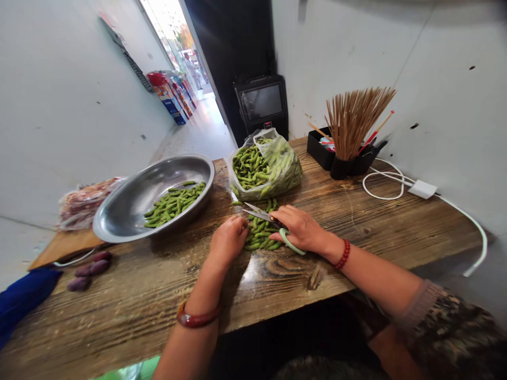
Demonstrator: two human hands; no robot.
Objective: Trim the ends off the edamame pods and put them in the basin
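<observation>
My right hand (299, 227) grips a pair of scissors (259, 213) with pale green handles, its blades parted and pointing left. Just left of the blade tips, my left hand (229, 237) has its fingers curled together; whatever they pinch is hidden. Between and beneath the hands lies a loose pile of green edamame pods (259, 240) on the wooden table (170, 295). Behind the pile stands a clear plastic bag (291, 166) full of more pods. To the left, a wide steel basin (122, 203) holds a heap of pods (174, 203) on its right side.
At the back right is a black holder (340, 168) with many wooden skewers (352, 121), beside a white cable (382, 196). Several purple oval items (91, 270) lie at left, near a bagged bundle (85, 203) and blue cloth (27, 301). A black screened device (262, 103) stands behind.
</observation>
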